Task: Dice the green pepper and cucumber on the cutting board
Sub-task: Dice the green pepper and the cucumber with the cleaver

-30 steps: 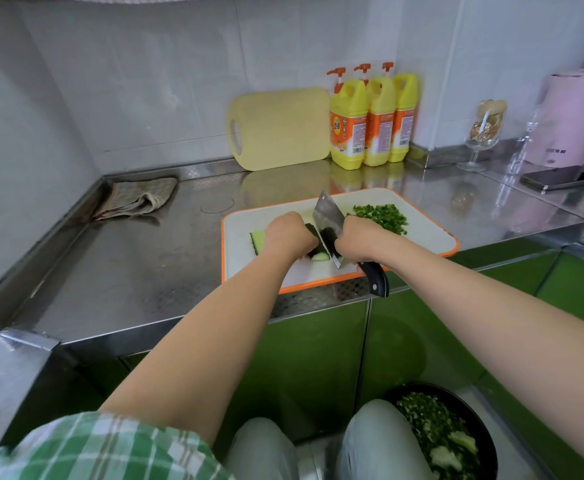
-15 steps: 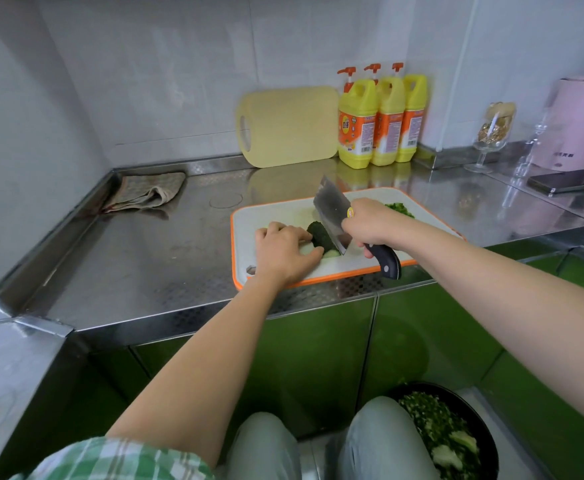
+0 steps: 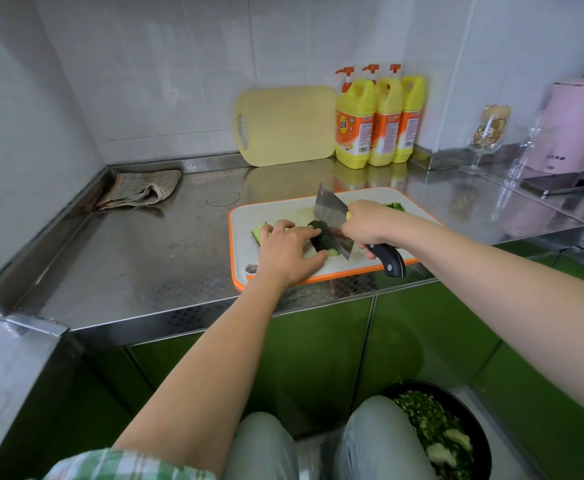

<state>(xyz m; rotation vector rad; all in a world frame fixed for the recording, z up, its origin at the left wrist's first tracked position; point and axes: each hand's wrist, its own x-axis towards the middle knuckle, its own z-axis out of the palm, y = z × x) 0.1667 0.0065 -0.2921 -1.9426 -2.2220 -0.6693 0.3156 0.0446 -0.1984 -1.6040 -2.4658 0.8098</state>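
Dark green, the short cucumber chunk (image 3: 320,233) lies on the white, orange-rimmed cutting board (image 3: 283,211), long side along the blade. My left hand (image 3: 288,252) presses it from the left, fingers nearly flat. My right hand (image 3: 370,226) grips the steel cleaver (image 3: 330,213) by its black handle, blade just right of it.

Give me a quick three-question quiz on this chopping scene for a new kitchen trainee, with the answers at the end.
1. True or false: the right hand grips the cleaver by its black handle.
2. What does the left hand press on? A the cucumber piece, B a bottle, C a glass.
3. Fill in: the rim of the cutting board is ____.
Key: 1 true; 2 A; 3 orange.
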